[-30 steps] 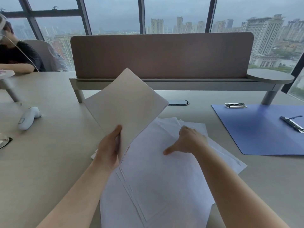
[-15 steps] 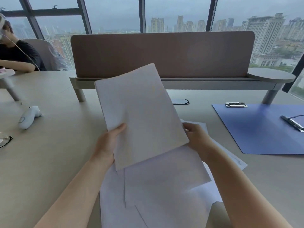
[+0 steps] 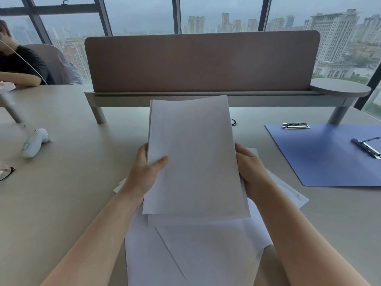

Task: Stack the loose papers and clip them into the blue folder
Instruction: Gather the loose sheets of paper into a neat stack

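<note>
You had a small stack of papers [image 3: 193, 157] lifted off the table [image 3: 68, 203], tilted up toward you, roughly at the middle of the near edge. Your left hand [image 3: 144, 174] pinched its left side, thumb on top; your right hand [image 3: 250, 172] clamped the right side. More loose sheets [image 3: 206, 250] lay fanned out flat under it. The blue folder [image 3: 325, 155] sat open by the table's right edge, well apart, with its metal clip [image 3: 367, 147] on it. A white controller [image 3: 34, 145] lay off toward the left edge.
</note>
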`<control>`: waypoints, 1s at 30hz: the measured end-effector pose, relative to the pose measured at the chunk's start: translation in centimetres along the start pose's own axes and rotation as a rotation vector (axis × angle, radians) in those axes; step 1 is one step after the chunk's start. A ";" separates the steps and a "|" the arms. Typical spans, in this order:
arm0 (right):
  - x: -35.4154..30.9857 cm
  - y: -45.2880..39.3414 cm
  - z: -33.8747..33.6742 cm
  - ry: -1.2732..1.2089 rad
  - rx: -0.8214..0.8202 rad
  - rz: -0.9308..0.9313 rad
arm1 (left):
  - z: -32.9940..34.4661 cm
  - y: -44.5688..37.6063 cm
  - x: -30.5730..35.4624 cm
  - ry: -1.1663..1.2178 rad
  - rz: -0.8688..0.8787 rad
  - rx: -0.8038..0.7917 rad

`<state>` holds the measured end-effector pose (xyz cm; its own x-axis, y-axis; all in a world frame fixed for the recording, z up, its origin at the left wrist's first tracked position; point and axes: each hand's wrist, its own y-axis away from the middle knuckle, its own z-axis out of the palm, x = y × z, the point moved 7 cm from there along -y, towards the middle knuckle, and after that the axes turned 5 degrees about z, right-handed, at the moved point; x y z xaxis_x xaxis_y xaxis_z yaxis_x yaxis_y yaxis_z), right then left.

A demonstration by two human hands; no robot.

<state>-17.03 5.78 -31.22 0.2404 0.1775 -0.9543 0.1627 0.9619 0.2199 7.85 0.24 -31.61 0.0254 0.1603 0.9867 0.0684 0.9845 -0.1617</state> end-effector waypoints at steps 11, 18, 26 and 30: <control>-0.8 0.1 0.4 -0.013 -0.036 -0.056 | 0.5 -0.3 -2.4 0.471 -0.356 -0.120; 1.9 -1.0 -2.0 1.346 0.135 0.016 | -0.4 -0.3 -4.3 1.332 -0.495 -0.235; 2.6 -1.2 -1.3 1.492 0.108 0.013 | -0.7 -1.6 -5.7 1.180 -0.353 -0.088; 1.3 -1.7 -1.4 1.511 0.257 -0.020 | -0.3 -1.2 -5.4 1.057 -0.393 -0.007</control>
<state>-18.30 4.62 -33.13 -0.9055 0.3571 -0.2294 0.3478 0.9340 0.0813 7.91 -1.82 -36.79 0.8322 -0.3050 0.4631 0.2633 0.9523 0.1541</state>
